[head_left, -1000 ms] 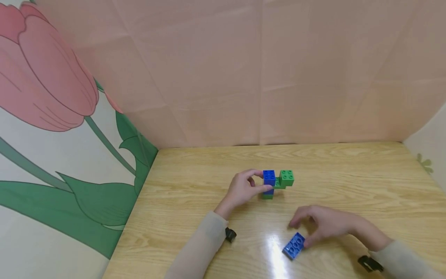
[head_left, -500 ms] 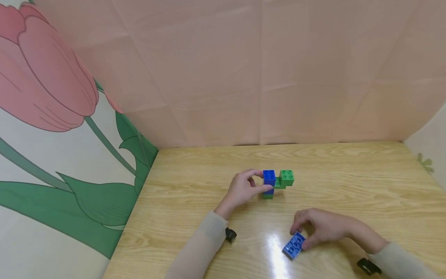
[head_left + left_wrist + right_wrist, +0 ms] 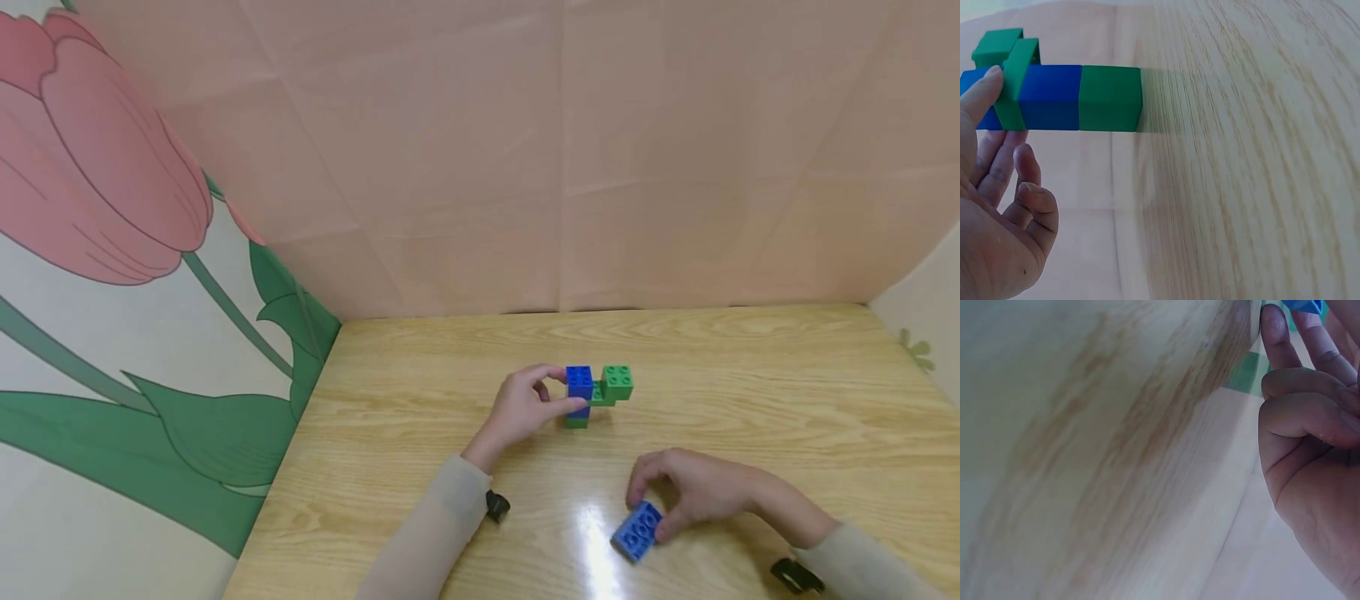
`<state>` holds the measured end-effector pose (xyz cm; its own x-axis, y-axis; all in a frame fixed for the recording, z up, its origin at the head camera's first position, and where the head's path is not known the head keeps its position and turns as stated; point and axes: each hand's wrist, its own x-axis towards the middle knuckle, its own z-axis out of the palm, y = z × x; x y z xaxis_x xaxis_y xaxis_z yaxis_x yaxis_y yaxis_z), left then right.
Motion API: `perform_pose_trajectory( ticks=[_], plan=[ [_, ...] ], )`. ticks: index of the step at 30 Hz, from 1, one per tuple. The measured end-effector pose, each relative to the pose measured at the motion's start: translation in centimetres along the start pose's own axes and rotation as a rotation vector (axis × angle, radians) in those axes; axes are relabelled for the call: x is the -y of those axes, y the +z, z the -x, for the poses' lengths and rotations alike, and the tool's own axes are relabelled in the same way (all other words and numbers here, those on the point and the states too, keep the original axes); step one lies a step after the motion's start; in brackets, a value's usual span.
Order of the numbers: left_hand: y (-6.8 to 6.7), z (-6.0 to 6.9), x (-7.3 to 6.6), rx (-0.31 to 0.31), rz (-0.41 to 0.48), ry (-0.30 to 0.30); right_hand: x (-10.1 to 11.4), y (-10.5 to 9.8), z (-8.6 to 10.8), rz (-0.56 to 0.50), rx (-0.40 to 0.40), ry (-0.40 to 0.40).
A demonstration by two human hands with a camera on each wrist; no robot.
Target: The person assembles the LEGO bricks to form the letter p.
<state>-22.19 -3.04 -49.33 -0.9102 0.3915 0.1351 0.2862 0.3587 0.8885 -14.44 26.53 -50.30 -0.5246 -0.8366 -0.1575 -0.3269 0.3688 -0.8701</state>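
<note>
On the table stands an upright toy-brick stack: a green block at its foot (image 3: 1110, 99), blue blocks above (image 3: 579, 379), and a thin green plate (image 3: 1017, 87) between the blue ones. The plate juts right and bears another green block (image 3: 617, 382). My left hand (image 3: 516, 412) pinches the upper blue part between thumb and fingers. Closer to me, my right hand (image 3: 701, 485) grips a loose blue brick (image 3: 636, 532) by its far and right sides. This brick is tilted, its hollow underside showing. Only a corner of the blue brick (image 3: 1305, 305) shows in the right wrist view.
The wooden table (image 3: 405, 367) runs back to a pink cloth wall (image 3: 480, 167). A tulip-printed panel (image 3: 120, 208) borders the left side. Black wrist devices (image 3: 497, 506) sit at both sleeves. Light glares on the tabletop between the arms.
My right fingers have closed in on the loose blue brick, which has tilted and shifted slightly right. The left hand and the stack have stayed put.
</note>
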Motion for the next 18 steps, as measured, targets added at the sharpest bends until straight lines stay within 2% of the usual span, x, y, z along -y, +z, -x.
perform_pose_trajectory(
  ticks=[9, 18],
  plan=[
    [0.01, 0.06, -0.08, -0.002, -0.008, -0.015, -0.44, -0.01, -0.01, -0.07, 0.008, -0.002],
    [0.01, 0.06, -0.14, -0.006, -0.01, -0.021, -0.67, 0.07, -0.11, -0.001, -0.065, -0.085]
  ],
)
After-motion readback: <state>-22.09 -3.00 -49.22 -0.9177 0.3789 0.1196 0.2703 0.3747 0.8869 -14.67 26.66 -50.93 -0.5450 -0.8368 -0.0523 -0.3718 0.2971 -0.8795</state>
